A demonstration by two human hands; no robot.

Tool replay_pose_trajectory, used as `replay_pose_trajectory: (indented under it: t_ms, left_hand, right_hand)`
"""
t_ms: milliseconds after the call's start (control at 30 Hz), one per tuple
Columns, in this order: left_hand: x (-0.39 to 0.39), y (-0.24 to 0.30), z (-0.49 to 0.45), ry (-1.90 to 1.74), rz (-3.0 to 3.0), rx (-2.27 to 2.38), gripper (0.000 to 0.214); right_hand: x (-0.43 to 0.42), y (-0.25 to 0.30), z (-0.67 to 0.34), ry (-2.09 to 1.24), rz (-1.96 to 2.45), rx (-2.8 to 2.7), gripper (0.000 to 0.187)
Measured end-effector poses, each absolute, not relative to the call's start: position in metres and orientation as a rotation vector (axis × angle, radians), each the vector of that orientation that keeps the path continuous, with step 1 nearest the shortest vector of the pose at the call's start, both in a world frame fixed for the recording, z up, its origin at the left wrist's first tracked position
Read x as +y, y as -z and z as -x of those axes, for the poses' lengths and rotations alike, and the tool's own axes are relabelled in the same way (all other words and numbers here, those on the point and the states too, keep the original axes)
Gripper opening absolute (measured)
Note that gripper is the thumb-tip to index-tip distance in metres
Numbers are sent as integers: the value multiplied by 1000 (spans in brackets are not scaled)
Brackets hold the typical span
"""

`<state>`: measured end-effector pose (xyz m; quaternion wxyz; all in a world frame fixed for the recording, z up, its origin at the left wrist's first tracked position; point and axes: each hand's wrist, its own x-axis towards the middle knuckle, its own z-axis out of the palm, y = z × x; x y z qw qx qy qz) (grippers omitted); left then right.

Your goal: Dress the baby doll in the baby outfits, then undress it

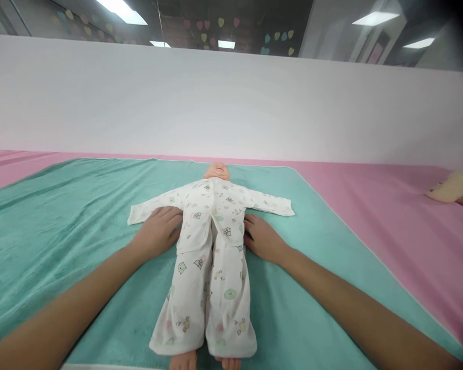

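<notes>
A baby doll (217,171) lies on its back with its head at the far end, its arms spread and its bare feet toward me. It wears a white printed long-sleeved jacket (213,203) and loose matching trousers (227,308). My left hand (158,232) is closed at the jacket's left side, below the sleeve. At the opposite side, my right hand (263,237) is closed on the jacket's edge with its fingers curled. Both hands' fingertips are partly hidden by the cloth. The jacket front parts below the chest.
Beneath the doll is a teal blanket (312,288), wrinkled at the left, over a pink cover (389,221). A pale doll-like limb (453,186) reaches in at the right edge. A white wall (231,105) stands behind, with glass and heart stickers above.
</notes>
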<state>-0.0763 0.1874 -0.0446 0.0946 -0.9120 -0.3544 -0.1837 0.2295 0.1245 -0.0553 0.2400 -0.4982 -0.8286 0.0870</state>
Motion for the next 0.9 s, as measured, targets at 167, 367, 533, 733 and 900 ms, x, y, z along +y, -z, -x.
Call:
replay_pose_trajectory:
  t_ms: [167, 367, 533, 733, 900]
  left_hand:
    - [178, 45, 74, 675, 2816, -953, 25]
    - [176, 46, 73, 861, 2830, -958, 24]
    - [172, 43, 70, 833, 2850, -1029, 23]
    - [170, 43, 72, 935, 2738, -881, 42]
    - [168, 41, 69, 911, 2708, -779, 44]
  right_hand:
    - [114, 49, -227, -619, 1250, -2033, 30]
    - [117, 47, -228, -635, 1176, -2089, 40]
    - [124, 53, -231, -543, 1154, -2199, 37]
    - [129, 57, -241, -418, 1476, -1962, 24]
    - [124, 54, -241, -517, 1325, -2095, 26]
